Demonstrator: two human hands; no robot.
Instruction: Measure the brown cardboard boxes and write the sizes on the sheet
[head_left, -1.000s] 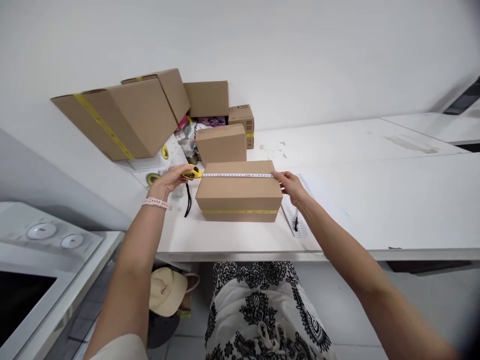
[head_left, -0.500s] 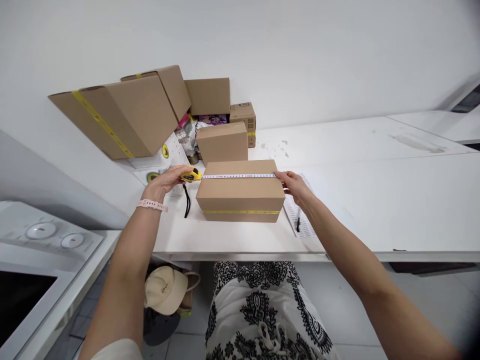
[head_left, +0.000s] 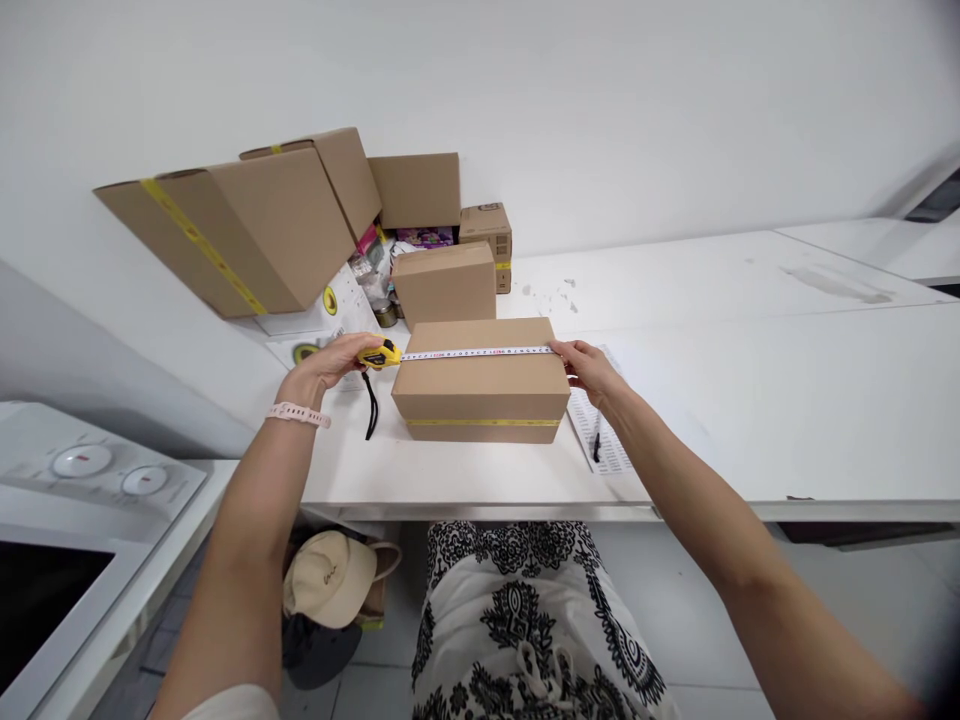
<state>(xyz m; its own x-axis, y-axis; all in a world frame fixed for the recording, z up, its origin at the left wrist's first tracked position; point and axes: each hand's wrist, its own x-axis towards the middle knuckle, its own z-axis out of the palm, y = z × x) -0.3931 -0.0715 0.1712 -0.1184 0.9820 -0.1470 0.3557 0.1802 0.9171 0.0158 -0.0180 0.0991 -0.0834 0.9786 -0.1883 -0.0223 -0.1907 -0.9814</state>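
Observation:
A closed cardboard box (head_left: 480,385) with yellow tape along its front side lies on the white table in front of me. My left hand (head_left: 341,358) is closed around a yellow and black tape measure (head_left: 379,352), just off the box's left edge; a black wrist strap (head_left: 371,405) dangles from it. The white blade (head_left: 472,353) runs straight across the box top, lengthwise. At the box's right edge, my right hand (head_left: 589,370) pinches the blade's end between thumb and fingers, the other fingers resting against the box's side.
Several cardboard boxes (head_left: 277,230) are stacked at the back left, beside jars and packets (head_left: 379,285). A printed sheet (head_left: 611,440) with a black pen (head_left: 597,446) lies right of the box. A microwave (head_left: 97,500) stands at left; a beige cap (head_left: 330,580) is below the table.
My left hand has shifted slightly left with the tape measure, drawing it a little farther from the box. My right hand and the box stay put.

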